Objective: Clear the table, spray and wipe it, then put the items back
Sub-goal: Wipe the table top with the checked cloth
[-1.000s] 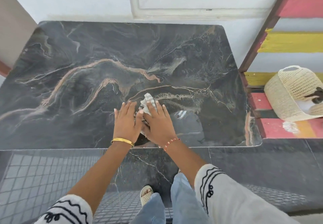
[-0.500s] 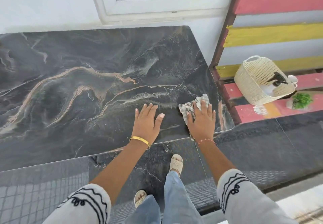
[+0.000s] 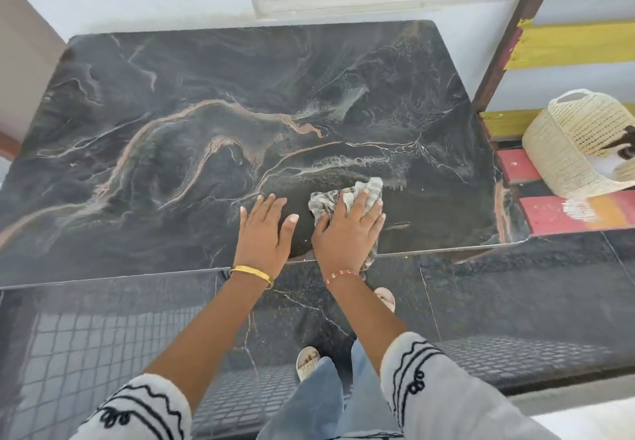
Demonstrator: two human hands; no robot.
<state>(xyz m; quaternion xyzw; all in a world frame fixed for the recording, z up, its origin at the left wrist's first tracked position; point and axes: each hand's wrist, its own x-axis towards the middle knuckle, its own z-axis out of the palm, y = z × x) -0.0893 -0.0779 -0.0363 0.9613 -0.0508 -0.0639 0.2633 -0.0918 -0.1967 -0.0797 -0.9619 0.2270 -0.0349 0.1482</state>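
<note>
A: Surface?
B: Polished dark marble counter (image 3: 171, 96), orange-veined, rounded corners.
A: Hands?
B: Left hand (image 3: 263, 230) flat, fingers straight, holding nothing. Right hand (image 3: 347, 233) presses a crumpled patterned cloth (image 3: 357, 192) near the front edge.
A: Beside it?
B: Woven basket (image 3: 567, 144) on painted slats.
</note>
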